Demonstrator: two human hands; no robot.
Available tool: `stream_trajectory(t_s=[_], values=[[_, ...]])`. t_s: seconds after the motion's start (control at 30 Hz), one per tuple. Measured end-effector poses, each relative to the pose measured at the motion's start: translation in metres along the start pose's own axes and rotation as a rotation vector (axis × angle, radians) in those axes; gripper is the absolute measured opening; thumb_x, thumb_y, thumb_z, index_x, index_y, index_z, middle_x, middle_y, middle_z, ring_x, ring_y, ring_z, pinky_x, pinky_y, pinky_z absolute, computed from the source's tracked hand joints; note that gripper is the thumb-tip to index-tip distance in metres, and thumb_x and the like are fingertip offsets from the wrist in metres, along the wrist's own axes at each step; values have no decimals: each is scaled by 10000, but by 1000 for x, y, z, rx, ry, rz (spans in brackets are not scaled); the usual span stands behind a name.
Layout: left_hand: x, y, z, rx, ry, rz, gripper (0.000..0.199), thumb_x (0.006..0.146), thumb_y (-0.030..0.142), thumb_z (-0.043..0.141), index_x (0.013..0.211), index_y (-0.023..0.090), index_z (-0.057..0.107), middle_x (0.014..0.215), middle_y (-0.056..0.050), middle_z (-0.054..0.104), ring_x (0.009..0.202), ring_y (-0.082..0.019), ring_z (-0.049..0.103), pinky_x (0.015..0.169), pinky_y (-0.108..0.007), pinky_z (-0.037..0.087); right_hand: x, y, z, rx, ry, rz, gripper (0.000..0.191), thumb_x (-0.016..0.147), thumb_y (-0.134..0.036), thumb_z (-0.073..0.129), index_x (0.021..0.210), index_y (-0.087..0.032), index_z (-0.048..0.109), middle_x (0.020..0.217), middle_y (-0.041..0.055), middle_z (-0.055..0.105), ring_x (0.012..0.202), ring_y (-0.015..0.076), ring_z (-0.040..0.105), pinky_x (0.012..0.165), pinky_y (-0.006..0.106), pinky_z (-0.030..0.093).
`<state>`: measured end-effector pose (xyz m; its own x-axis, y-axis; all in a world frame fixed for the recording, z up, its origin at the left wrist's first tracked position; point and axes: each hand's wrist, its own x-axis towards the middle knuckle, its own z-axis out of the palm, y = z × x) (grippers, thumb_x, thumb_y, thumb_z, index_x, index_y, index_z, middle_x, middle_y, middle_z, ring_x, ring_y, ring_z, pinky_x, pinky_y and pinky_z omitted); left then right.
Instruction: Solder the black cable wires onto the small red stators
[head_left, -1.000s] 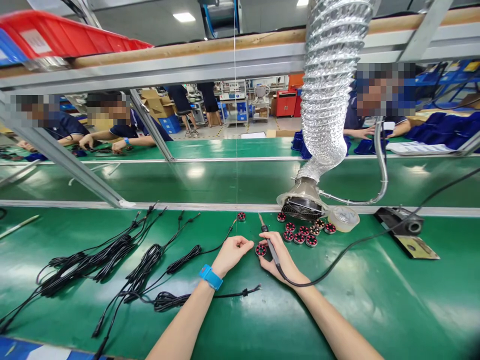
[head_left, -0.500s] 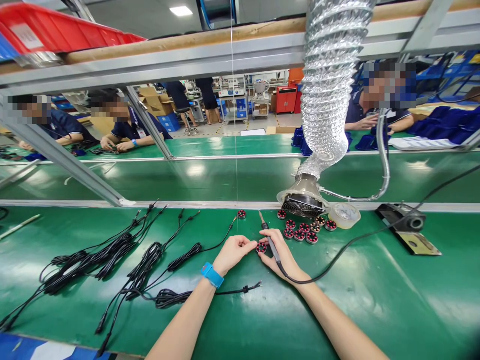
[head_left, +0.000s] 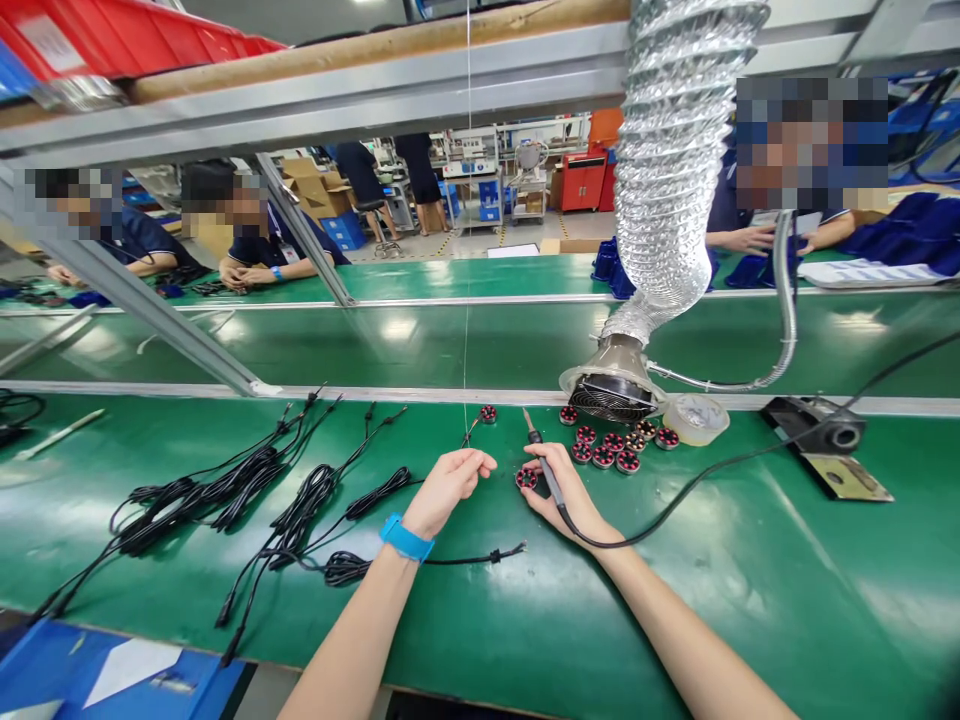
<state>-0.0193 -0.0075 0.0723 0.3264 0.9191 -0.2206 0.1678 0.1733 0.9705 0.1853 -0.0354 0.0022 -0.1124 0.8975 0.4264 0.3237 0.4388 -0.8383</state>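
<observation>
My right hand (head_left: pixel 564 490) is closed around a soldering iron (head_left: pixel 553 482), its tip pointing up and away. The thumb and fingers of that hand also grip a small round motor stator (head_left: pixel 526 479) with red and black segments. To the left, my left hand (head_left: pixel 448 490) is pinched closed, a blue band on its wrist. A thin, silvery solder wire (head_left: pixel 468 300) hangs from above and runs down to its fingers; the exact grip is hidden. Beyond that hand lies another stator (head_left: pixel 488 414), beside the bare ends of a cable.
Several stators (head_left: pixel 603 456) sit under the fume extractor (head_left: pixel 611 390), near a clear tape roll (head_left: pixel 696 418) and an iron stand (head_left: pixel 825 435). Coiled black cables (head_left: pixel 307 505) cover the left. A blue tray (head_left: pixel 45 665) is at lower left. Co-workers sit across the bench.
My left hand has moved left, away from the stator, with the wire's lower end shifting along. My right hand keeps the iron and stator. The view has tilted slightly downward.
</observation>
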Motion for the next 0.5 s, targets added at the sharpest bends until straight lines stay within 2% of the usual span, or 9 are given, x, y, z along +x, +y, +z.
stream_trajectory(t_s=[0.07,0.13,0.2,0.27,0.4,0.5], values=[[-18,1,-4,116,-18,101,431,885,529,491,809,136,651,728,-32,573,543,-94,436,527,-236,343,-1,0,0,-10,4,0,585,752,-52,615,1263,-287,454,1154,42,450,940,161,638,923,371,525],[-39,-1,-2,315,-8,208,410,932,476,442,805,157,666,829,-65,621,679,-140,545,648,-263,424,-1,0,0,-24,14,-5,571,754,-68,629,1255,-282,459,1140,41,457,939,166,634,911,372,528],[-57,-5,5,547,13,278,379,966,417,399,861,193,687,824,-57,641,711,-159,573,689,-273,431,-1,-1,-1,-36,21,-7,562,756,-79,642,1250,-279,464,1132,40,460,937,168,633,910,375,527],[-70,-12,15,761,-21,320,349,981,382,391,929,224,697,773,-44,646,692,-166,583,680,-276,418,-1,-1,-1,-40,22,-5,560,759,-77,641,1251,-277,465,1139,41,455,928,164,635,916,377,523],[-74,-28,30,1068,-130,409,242,938,373,519,949,207,695,903,-70,646,743,-190,605,657,-282,397,-2,0,-1,-24,28,4,555,764,-82,640,1254,-277,467,1158,44,446,895,152,644,903,374,534],[-65,-31,30,1077,-155,429,197,936,285,518,881,189,680,921,-65,638,760,-180,597,667,-275,387,-3,-1,0,-2,23,10,540,771,-98,646,1250,-275,470,1148,41,447,884,148,647,892,367,540]])
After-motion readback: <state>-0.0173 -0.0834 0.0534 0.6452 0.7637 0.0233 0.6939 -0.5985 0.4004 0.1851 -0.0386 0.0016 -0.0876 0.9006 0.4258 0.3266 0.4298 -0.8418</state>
